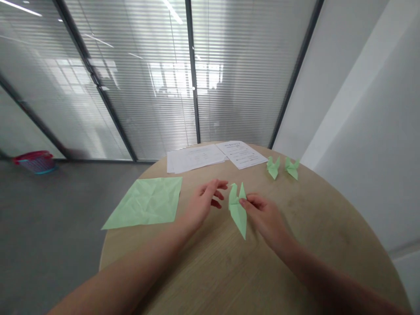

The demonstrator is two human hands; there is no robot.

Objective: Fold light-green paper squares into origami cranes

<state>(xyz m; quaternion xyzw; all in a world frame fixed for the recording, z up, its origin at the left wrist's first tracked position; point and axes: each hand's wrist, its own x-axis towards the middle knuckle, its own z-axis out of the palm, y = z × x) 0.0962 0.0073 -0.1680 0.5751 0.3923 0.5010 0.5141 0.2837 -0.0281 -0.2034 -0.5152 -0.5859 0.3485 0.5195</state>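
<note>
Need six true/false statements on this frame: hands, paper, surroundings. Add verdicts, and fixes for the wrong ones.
1. The right hand holds a folded light-green paper bird. True.
2. The left hand is clenched around that bird too. False: the left hand is open beside it, gripping nothing.
3. Two more light-green paper birds sit on the rounded wooden table. True.
4. The creased light-green paper sheet lies right of both hands. False: the sheet is left of them.
5. White printed pages lie toward the table's far edge. True.
6. The red-and-blue basket is on the table. False: the basket is on the grey floor.
</note>
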